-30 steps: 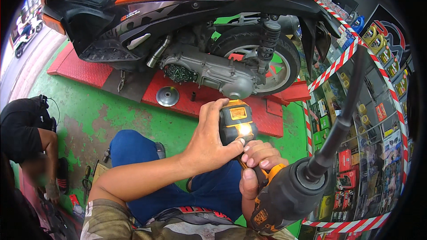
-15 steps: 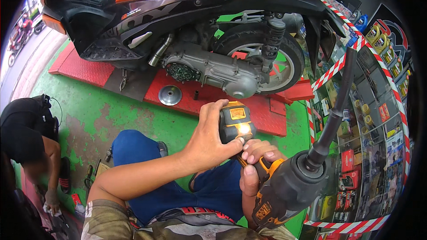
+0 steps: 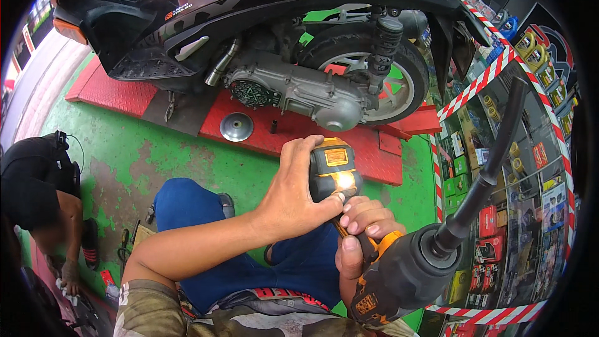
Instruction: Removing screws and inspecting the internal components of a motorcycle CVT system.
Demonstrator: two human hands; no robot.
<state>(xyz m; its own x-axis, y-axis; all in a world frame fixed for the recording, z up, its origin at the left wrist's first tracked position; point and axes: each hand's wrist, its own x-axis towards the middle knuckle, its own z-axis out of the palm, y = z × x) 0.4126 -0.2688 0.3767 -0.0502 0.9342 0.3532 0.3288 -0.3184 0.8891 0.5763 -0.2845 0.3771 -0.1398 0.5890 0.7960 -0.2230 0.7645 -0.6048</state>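
one bulbous, matte driver (image 3: 402,271) fills left hand (image 3: 292,190) and right hand (image 3: 367,223)

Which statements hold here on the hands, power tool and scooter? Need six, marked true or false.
1. The left hand holds the base of the power tool. True.
2. The right hand is empty. False: it is wrapped around the tool's handle.
3. The metal disc lies on the red platform. True.
4. The rear wheel lies loose on the green floor. False: it is on the scooter.
5. The tool's long black attachment touches the silver engine cover. False: it is apart, off to the right.
6. Red-and-white striped tape edges the display shelves. True.
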